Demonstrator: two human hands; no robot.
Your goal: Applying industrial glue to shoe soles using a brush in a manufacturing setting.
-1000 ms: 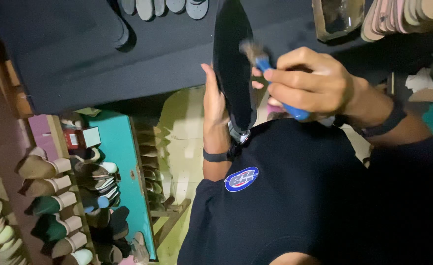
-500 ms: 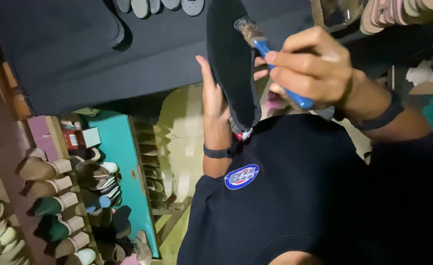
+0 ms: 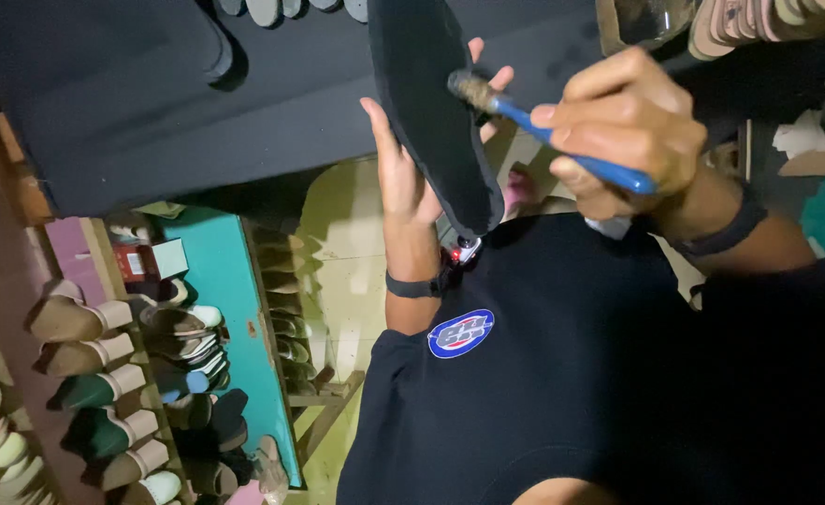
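My left hand (image 3: 403,187) holds a black shoe sole (image 3: 426,112) upright on edge, thumb on its near face and fingers behind it. A dark band is on that wrist. My right hand (image 3: 628,131) grips a brush with a blue handle (image 3: 576,156); its brownish bristle tip (image 3: 473,91) touches the face of the sole near the middle. A dark band also sits on the right wrist. Below both hands is a black shirt (image 3: 600,374) with a round blue badge.
A black work surface (image 3: 151,112) spans the top, with grey soles (image 3: 263,9) at its far edge and tan soles (image 3: 759,23) at the top right. Racks of finished shoes (image 3: 104,374) and a teal shelf (image 3: 235,309) stand at the left.
The brush tip went up the sole toward its top end, then came back down to the middle. My left hand kept hold of the sole, shifting only slightly.
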